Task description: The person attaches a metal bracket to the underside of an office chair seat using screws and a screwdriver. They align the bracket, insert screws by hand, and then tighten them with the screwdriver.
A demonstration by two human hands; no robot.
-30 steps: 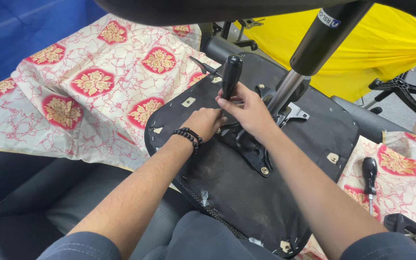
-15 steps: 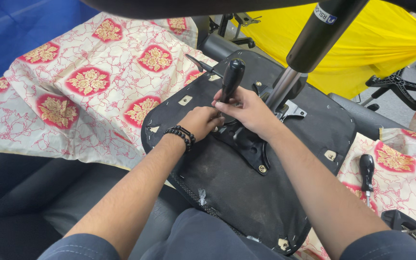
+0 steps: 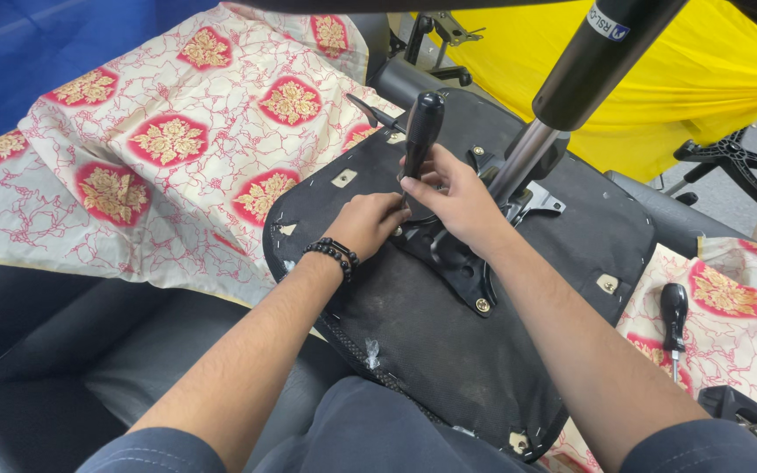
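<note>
The upturned chair seat [image 3: 449, 350] lies across the person's lap. The right hand [image 3: 449, 197] wraps its fingers around the black screwdriver handle [image 3: 420, 131], standing upright over the metal mounting plate [image 3: 457, 263]. The left hand [image 3: 370, 223] pinches low at the shaft. Best to keep the tool vertical and press down firmly while turning.

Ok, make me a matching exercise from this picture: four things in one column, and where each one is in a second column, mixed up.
Things:
1. black-handled screwdriver, upright
2. black-handled screwdriver, lying flat
3. black bead bracelet
4. yellow cloth

Places:
A. on the left wrist
B. behind the chair's gas cylinder
C. on the patterned cloth, at right
D. at the right hand

Pairs: 1-D, 2-C, 3-A, 4-B
</note>
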